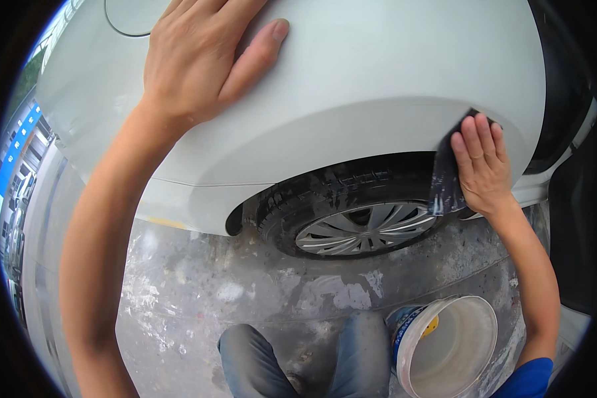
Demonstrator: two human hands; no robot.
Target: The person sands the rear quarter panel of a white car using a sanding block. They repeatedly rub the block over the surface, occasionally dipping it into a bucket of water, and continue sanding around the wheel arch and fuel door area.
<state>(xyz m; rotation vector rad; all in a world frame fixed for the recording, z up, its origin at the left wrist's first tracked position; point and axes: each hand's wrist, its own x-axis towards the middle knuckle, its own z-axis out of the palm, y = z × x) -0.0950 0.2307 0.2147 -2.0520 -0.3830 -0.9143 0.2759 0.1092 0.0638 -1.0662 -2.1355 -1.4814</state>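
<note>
My left hand (196, 63) lies flat on the white rear panel (351, 60) of a car, its thumb spread and its fingertips cut off by the upper edge. It holds nothing. On the right, my right hand (485, 166) presses a thin black sheet, which looks like wet sandpaper (447, 174), against the bodywork at the wheel arch. The fingers lie close together over the sheet. Its lower part hangs past the arch edge, over the tyre. Below the arch sits the wheel (368, 229), with silver spokes and a black tyre (278, 225).
A white bucket (414, 361) with a blue label and cloudy liquid stands on the stained grey floor (259, 292), beside my bent knees (361, 351). A dark opening (570, 219), perhaps a doorway, lies at the car's right. Parked cars and a blue sign appear far left.
</note>
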